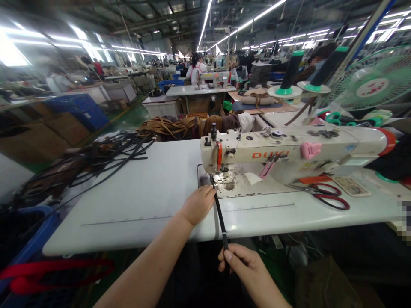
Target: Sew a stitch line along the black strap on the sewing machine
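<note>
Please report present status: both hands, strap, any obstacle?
Left hand on black strap, beside sewing machine. Right hand pinches strap, nearer the body. Scissors lie right, clear of strap.

Left grip [199, 204] covers some of the black strap [221, 217] up top, and below the right grip [245, 263] its tail melts into the dark, no clue where it ends. The green fan [372, 87] in the upper right and blue basket [41, 214] in the lower left get chopped by the frame, and the table [138, 184]'s ruler marks [138, 221] are too tiny to read.
</note>
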The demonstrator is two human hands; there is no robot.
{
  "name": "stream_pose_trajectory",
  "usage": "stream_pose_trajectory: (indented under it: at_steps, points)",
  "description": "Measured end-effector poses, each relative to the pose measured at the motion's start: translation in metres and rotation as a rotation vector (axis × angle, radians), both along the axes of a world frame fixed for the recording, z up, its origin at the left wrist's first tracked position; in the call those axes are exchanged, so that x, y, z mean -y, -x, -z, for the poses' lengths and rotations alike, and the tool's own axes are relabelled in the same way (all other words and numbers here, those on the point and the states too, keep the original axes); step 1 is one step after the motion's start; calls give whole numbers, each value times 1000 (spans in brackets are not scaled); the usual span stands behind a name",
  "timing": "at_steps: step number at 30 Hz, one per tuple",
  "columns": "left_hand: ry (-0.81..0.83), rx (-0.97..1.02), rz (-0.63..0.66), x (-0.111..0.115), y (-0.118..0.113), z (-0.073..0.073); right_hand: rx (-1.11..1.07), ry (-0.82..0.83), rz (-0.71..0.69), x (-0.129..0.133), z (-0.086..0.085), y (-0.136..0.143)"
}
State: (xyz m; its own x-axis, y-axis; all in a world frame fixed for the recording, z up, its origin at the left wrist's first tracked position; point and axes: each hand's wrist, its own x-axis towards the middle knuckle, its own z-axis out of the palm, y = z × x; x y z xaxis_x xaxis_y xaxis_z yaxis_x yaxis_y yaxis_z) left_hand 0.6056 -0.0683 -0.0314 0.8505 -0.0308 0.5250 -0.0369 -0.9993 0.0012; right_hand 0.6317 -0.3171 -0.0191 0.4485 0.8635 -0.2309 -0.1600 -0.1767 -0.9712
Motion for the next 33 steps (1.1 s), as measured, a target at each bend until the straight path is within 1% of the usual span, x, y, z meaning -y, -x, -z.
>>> stream_pose_trajectory:
  at_steps: [7,19,25,33]
  points:
    - [-32,26,4,0,0,-1,-34,32,-18,5,-6,2]
    - [-45,27,25,-1,0,-2,-36,26,-29,9,-6,3]
    - [-8,-11,4,-2,1,1,-28,33,-40,11,-8,3]
    - [20,-43,10,-3,1,3,-15,15,-37,11,-5,3]
